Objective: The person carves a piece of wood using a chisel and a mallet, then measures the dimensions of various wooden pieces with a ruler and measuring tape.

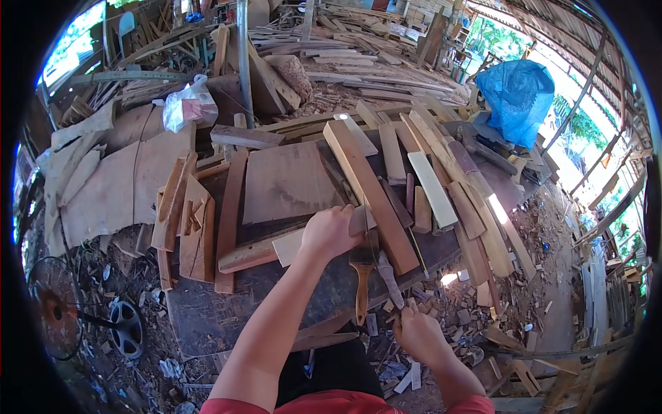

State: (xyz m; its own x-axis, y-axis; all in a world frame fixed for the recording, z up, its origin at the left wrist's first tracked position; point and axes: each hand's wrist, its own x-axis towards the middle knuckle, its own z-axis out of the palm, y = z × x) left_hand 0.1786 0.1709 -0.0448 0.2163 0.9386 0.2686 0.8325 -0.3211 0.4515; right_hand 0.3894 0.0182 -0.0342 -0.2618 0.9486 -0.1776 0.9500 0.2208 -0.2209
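Observation:
My left hand (333, 231) is closed on a short piece of wood (360, 219) at the middle of the workbench, beside a long reddish beam (372, 196). Down to the right, my right hand (418, 331) is wrapped round the lower end of a tool with a cloth-like pale grip (389, 279); its upper part is hard to make out. Between the hands lies a brush with a wooden handle (361, 293). A pale flat board (288, 248) shows left of my left wrist.
Planks and offcuts cover the dark workbench (207, 314). A white plastic bag (188, 103) sits at the back left, a blue sheet (515, 100) at the back right. A metal post (244, 69) stands behind. Wheels (127, 330) are at lower left, wood scraps on the ground.

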